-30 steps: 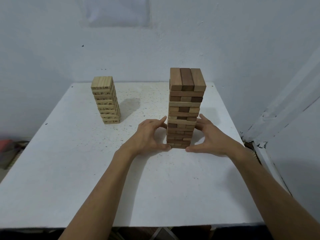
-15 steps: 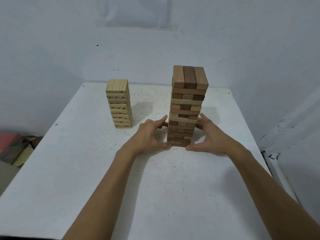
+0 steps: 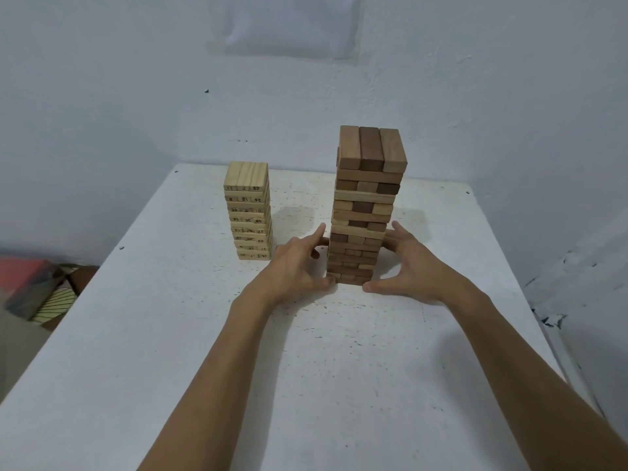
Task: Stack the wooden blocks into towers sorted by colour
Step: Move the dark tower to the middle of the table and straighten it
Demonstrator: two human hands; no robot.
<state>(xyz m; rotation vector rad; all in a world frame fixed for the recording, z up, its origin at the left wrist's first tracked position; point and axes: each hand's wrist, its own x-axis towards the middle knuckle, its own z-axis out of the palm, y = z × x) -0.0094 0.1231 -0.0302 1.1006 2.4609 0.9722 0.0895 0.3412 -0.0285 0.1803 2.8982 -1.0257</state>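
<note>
At the foot of the brown tower (image 3: 365,212), both hands. Left hand (image 3: 299,263) on the tower's left flank, right hand (image 3: 413,266) on its right flank, equally near. Fingers (image 3: 317,234) of each spread and fairly straight, not clenched, wrapped round no block. Thumbs low, by the bottom course. Fingertips look to touch the side faces; firm contact can't be confirmed.

Tower's long axis vertical, no lean seen. It sits directly between the two palms, so any squeeze or shift would act sideways across the base while the tall upper part stands unsupported. Toppling is the risk, by my reading. Courses mix light, mid and dark wood, so judged not yet sorted.

Pale tower (image 3: 249,212), one colour, numbers printed on block ends, stands left of the brown tower, well apart from it.

Both rest on a white table (image 3: 306,368), speckled and scuffed. Plain white wall behind the brown tower. Far to its left, below table level, some coloured oddments (image 3: 37,290), unclear.
</note>
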